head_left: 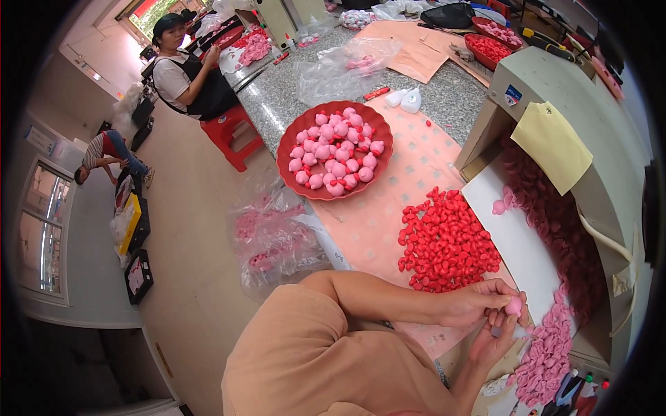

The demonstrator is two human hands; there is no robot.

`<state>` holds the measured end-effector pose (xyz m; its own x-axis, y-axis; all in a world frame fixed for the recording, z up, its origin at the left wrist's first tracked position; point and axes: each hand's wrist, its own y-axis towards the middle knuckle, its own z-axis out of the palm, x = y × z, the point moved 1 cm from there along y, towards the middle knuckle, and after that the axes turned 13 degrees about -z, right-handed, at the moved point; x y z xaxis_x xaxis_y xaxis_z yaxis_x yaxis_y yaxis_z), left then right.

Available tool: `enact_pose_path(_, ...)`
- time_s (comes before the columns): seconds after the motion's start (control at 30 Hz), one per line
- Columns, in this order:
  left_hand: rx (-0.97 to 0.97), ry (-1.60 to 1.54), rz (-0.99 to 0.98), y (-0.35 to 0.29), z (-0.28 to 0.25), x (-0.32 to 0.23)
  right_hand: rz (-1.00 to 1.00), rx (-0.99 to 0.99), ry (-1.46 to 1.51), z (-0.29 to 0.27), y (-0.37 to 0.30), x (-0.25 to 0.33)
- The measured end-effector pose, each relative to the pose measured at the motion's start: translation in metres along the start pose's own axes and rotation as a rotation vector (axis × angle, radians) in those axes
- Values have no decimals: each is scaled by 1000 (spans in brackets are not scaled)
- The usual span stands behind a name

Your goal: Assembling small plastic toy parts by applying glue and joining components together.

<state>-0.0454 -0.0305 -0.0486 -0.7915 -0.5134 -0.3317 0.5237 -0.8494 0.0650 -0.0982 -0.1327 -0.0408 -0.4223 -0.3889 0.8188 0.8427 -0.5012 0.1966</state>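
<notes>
At the lower right, my left hand (477, 302) pinches a small round pink piece (513, 306) between thumb and fingers. My right hand (501, 337) comes up from below, its fingers closed against the underside of the same piece. A small pale thing shows by the right fingers, too small to name. Just beyond my left hand lies a heap of small red glossy pieces (447, 239). Beside my right hand spreads a pile of flat pink pieces (544, 350). Farther off, a red scalloped bowl (284, 166) holds many pink balls, several with red bits attached.
A grey machine housing (590, 97) with a yellow cloth (551, 145) stands at the right. White bottles (411, 101), a red pen-like tool (377, 93) and clear plastic bags (340, 73) lie on the granite table (267, 104). A co-worker (187, 73) sits at the far left; another person (111, 151) bends over crates.
</notes>
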Motion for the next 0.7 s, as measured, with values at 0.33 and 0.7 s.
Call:
enact_pose_path(0.33, -56, 20, 14, -8, 2, -5, 69, -19, 17, 8, -2, 1)
enact_pose_path(0.7, 8, 16, 57, 4, 0, -6, 21, -81, -111, 16, 1, 5)
